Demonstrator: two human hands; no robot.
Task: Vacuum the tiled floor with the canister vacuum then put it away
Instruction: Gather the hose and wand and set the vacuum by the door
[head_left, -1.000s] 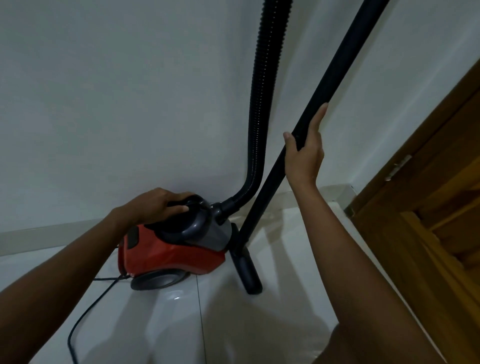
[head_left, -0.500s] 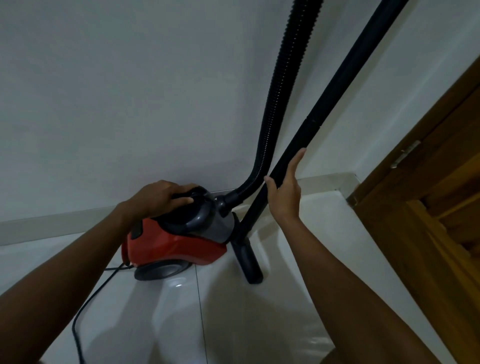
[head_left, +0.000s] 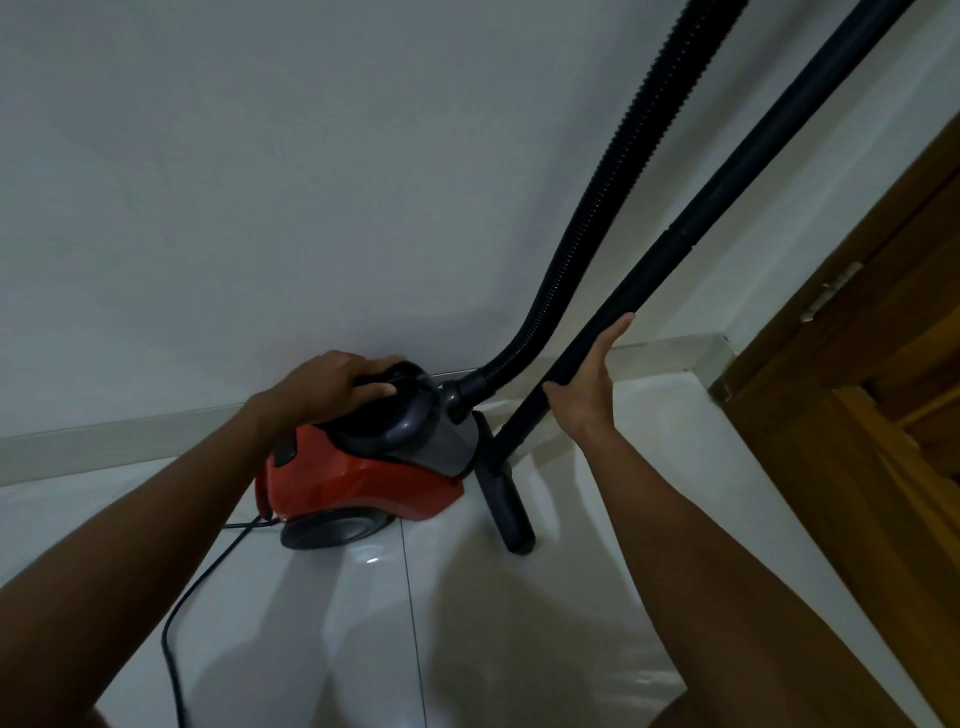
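Note:
A red and grey canister vacuum (head_left: 358, 480) stands on the white tiled floor (head_left: 467, 623) close to the wall. My left hand (head_left: 332, 387) grips its black top handle. A ribbed black hose (head_left: 613, 192) rises from the canister's front out of the top of the frame. The rigid black wand (head_left: 722, 192) leans upward to the right, its floor nozzle (head_left: 506, 509) resting on the tiles beside the canister. My right hand (head_left: 589, 382) is wrapped around the wand's lower part, index finger stretched along it.
A black power cord (head_left: 182, 623) trails from the canister's rear toward the bottom left. A white wall (head_left: 260, 182) with a pale skirting (head_left: 104, 441) runs behind. A wooden door and frame (head_left: 857, 389) stand at the right.
My right hand has slid down the wand from mid-height to its lower part. The left hand stays on the canister's handle. The view has shifted slightly.

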